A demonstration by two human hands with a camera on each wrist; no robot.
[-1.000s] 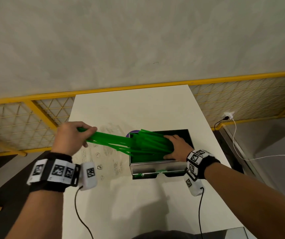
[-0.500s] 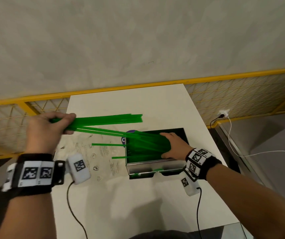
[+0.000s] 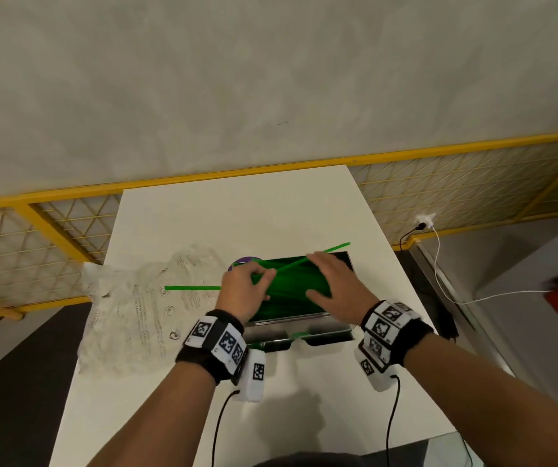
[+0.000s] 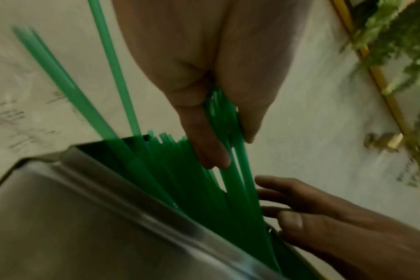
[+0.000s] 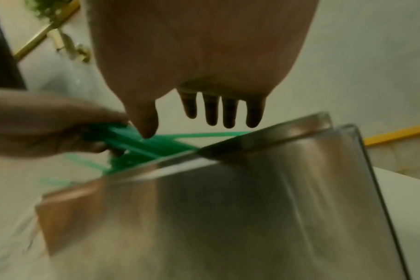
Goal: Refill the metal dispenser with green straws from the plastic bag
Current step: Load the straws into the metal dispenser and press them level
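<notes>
The metal dispenser (image 3: 299,326) stands open-topped on the white table (image 3: 237,210), holding a heap of green straws (image 3: 287,286). My left hand (image 3: 254,284) is at its left end and grips a bundle of straws (image 4: 226,117) whose far ends lie inside the box. Over the right half hovers my right hand (image 3: 321,278), fingers (image 5: 211,113) straight and spread above the straws. One straw (image 3: 331,249) juts out past the far right corner. Another straw (image 3: 191,288) lies on the clear plastic bag (image 3: 136,305), which is crumpled flat left of the dispenser.
A purple round thing (image 3: 244,260) peeks out behind the dispenser's left end. A yellow mesh fence (image 3: 51,230) runs behind the table. A white cable (image 3: 446,291) hangs from a plug at the right. Bare table lies beyond and in front of the dispenser.
My left hand has come down and right with its bundle, from above the bag to the dispenser's left end. My right hand stays over the straws, fingers now spread.
</notes>
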